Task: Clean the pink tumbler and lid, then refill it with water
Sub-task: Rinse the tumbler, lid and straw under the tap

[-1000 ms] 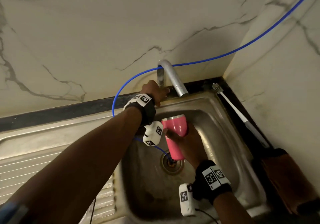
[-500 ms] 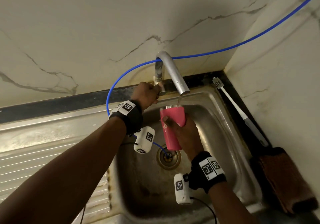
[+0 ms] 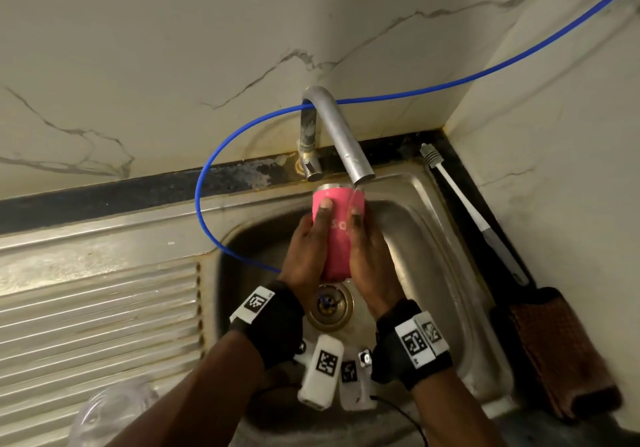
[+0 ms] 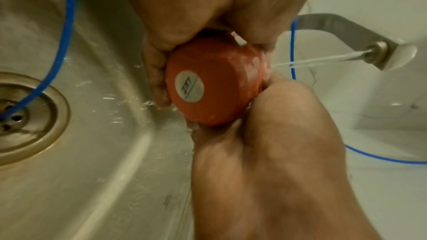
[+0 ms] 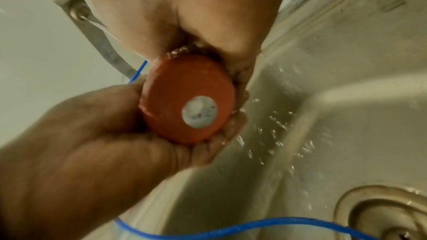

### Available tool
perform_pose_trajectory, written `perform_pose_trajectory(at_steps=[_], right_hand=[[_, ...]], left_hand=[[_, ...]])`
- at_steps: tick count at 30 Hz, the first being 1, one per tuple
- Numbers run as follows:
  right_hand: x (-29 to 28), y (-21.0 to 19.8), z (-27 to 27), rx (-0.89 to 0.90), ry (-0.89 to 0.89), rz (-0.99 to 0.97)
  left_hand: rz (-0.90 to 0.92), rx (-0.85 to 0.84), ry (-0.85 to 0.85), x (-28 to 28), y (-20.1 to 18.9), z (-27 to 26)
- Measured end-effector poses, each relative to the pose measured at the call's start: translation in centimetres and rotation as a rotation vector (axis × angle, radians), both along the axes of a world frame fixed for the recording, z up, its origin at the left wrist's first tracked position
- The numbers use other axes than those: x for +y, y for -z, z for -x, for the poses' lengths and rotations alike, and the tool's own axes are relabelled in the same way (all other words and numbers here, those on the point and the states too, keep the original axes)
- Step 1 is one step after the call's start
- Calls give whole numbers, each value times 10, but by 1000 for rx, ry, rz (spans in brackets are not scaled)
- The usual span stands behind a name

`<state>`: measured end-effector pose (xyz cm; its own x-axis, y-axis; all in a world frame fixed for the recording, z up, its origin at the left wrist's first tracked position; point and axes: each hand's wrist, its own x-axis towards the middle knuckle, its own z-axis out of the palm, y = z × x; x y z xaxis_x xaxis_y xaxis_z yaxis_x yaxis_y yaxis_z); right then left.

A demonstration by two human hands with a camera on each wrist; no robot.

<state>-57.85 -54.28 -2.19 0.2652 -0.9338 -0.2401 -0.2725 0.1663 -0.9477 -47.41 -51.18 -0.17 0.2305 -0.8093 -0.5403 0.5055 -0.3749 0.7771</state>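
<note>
- The pink tumbler (image 3: pixel 337 235) is upright over the sink (image 3: pixel 433 238), at 12 o'clock from the drain (image 3: pixel 330 304), under the running tap (image 3: pixel 343 138).
- The left hand (image 3: pixel 306 249) grip and the right hand (image 3: pixel 367 256) grip both clasp the tumbler's sides.

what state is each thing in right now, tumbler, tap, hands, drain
pink tumbler: upright, lid off, held under the spout
tap: running, thin stream hitting the tumbler's rim
left hand: grips the tumbler's left side
right hand: grips its right side
drain: unplugged, blue tube running into it
</note>
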Motion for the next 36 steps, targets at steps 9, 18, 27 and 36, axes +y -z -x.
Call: perform_pose_trajectory(at_steps=[9,18,27,36], right_hand=[[17,-14,4,178,-194,273],[39,-8,8,124,-254,332],[1,-35,8,200,-115,119],[9,-28,5,35,-61,53]], left_hand=[[57,-48,67,19,4,6],[75,-153,7,10,12,-2],[101,-103,84,18,5,18],[109,-232,38,21,7,13]])
